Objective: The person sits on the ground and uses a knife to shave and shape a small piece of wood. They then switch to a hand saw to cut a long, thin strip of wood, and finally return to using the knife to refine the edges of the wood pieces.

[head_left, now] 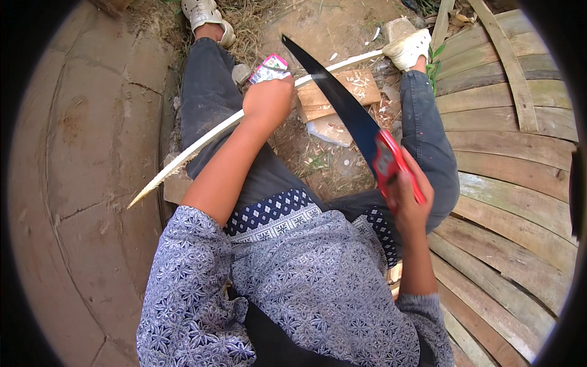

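My left hand [269, 101] is closed around a long, pale, slightly curved strip of wood or bamboo [202, 142]. The strip slants across my lap from a frayed, pointed tip at lower left up to my right shoe. My right hand [411, 199] grips a handsaw by its red and grey handle [391, 162]. Its long dark blade [342, 98] points up and left and crosses over the strip, to the right of my left hand. Whether the blade touches the strip I cannot tell. Beneath them lies a wooden block [361, 85] strewn with shavings.
A pink and white packet [269, 68] lies just beyond my left hand. Wooden slats [507, 165] form a surface along the right, with a loose slat [510, 73] across them. Cracked concrete [92, 153] fills the left side. My shoes [406, 49] rest on ground with dry grass and chips.
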{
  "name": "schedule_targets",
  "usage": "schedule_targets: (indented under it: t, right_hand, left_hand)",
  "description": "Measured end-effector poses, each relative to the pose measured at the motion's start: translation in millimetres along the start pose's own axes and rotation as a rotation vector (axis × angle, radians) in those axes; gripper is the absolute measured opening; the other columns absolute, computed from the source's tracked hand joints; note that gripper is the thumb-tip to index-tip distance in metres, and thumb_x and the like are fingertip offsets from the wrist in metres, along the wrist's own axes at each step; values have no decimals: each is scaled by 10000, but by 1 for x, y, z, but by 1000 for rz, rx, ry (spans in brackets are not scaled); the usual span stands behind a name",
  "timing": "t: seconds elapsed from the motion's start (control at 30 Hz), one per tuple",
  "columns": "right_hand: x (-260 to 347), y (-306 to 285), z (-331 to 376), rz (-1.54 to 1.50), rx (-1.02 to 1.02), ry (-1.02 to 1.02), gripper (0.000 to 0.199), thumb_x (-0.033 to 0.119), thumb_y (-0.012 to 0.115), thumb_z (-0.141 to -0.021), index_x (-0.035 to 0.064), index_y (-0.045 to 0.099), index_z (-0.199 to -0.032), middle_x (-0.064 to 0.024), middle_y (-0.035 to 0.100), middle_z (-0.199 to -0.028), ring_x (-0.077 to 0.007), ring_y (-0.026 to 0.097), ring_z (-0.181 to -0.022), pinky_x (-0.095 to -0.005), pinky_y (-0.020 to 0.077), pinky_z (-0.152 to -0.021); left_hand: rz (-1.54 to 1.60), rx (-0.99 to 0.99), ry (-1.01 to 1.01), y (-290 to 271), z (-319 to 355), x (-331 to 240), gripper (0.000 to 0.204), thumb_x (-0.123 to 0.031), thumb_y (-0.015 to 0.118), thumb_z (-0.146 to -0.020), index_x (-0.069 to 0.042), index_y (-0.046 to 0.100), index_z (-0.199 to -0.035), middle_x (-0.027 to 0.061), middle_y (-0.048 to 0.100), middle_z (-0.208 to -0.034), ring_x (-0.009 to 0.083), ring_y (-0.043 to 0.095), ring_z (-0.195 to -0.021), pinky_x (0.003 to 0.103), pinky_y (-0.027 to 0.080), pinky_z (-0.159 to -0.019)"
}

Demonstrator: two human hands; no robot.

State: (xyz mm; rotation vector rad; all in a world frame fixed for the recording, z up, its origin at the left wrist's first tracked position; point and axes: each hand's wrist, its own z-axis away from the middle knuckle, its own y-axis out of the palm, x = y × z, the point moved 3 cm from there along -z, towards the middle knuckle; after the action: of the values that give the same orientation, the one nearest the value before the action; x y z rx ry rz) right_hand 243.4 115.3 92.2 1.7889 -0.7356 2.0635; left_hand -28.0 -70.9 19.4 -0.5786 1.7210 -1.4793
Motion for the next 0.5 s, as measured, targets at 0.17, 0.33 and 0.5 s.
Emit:
schedule_targets:
  t: [0.17,0.33,0.5]
  right_hand:
    - [-15,91,-95,-44,59,-151,449,202,674,-990,-33,600,-1366,-133,694,-1196,-122,635,-1021,-268,511,-870]
    - [-21,88,-94,-182,82,-58,433,207,667,-999,-1,605,-1374,-48,704,-1011,-20,528,-630,-191,418,-523]
    - [-11,27,-27,-14,45,18,439,175,637,-1001,-9,581,-1396,-34,699,-970,-13,485,-585,-183,386,-508]
  left_hand:
    - [-10,-27,21,3,-4,-1,261,-322,633,-954,-68,666,-1000,186,717,-808,392,712,-743,503,562,-649]
    - [-2,-19,32,3,-8,0,267,-326,636,-952,-62,665,-980,194,713,-797,396,709,-740,504,560,-644]
    - [-7,-24,31,3,-4,6,276,-328,633,-955,-54,664,-955,196,709,-778,401,707,-734,505,559,-645]
